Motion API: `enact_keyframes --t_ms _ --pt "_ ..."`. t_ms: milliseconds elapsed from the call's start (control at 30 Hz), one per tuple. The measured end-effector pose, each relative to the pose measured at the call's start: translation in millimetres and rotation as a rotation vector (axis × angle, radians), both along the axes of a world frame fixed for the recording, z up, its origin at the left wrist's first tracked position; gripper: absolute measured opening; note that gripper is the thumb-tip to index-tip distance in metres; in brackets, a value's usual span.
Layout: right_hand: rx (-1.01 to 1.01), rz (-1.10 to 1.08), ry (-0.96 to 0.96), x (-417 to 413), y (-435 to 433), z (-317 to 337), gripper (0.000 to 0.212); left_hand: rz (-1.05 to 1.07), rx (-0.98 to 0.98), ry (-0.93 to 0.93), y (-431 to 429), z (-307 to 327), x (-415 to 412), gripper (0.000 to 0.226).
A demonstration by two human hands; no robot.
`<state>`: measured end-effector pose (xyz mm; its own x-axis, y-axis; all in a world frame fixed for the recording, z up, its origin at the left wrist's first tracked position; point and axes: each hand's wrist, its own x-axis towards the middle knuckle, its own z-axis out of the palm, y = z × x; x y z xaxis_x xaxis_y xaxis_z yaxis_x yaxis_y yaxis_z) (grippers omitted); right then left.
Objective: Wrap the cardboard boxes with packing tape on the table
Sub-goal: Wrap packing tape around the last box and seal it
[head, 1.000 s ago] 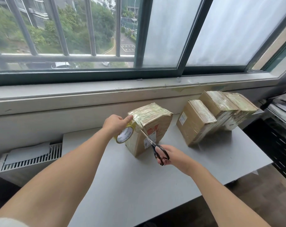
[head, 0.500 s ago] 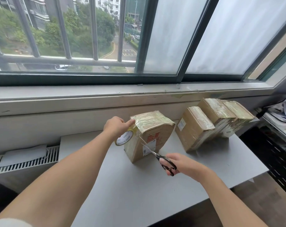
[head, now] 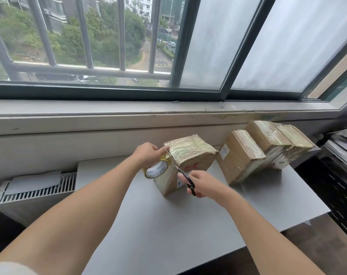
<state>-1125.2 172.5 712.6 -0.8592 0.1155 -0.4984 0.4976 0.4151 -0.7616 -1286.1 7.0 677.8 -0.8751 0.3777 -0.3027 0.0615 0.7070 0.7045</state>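
In the centre of the frame, my left hand (head: 146,154) grips the tape roll (head: 156,169), fingers curled round it, against the left side of the box (head: 190,153) standing on the grey surface (head: 188,231). Just right of it, my right hand (head: 207,185) holds the scissors (head: 189,180), fingers closed on the black handles, blades pointing at the box's upper left corner. Further right, three taped boxes (head: 242,157) lean together.

three wrapped boxes (head: 268,147) right of near box (head: 188,157) on table (head: 188,225).
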Motion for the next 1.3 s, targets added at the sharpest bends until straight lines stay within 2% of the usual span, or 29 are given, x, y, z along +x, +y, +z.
enact_keyframes --t_ms 100,200,400,567,967,1133,1300 --pt "-0.032 -0.056 -0.013 -6 -1 -2 0.045 0.020 0.110 -0.039 0 2 1 0.056" --pt "-0.074 -0.107 -0.023 -11 -2 -2 0.043 -0.002 0.167 -0.050 -4 2 2 0.036" --pt "-0.135 -0.175 -0.044 -23 -13 0 0.046 -0.020 0.177 -0.080 -13 -7 4 0.030" --pt "-0.111 -0.179 -0.018 -27 -17 -1 0.051 0.041 0.190 -0.049 -13 -6 2 0.040" --pt "-0.067 -0.144 0.048 -23 -22 -7 0.047 0.054 0.185 -0.044 -19 -4 -1 0.041" --pt "-0.109 -0.154 0.040 -30 -29 -11 0.054 0.036 0.212 -0.075 -24 -7 5 0.041" --pt "-0.010 -0.149 0.123 -35 -31 -20 0.051 0.019 0.196 -0.080 -38 -7 11 0.038"
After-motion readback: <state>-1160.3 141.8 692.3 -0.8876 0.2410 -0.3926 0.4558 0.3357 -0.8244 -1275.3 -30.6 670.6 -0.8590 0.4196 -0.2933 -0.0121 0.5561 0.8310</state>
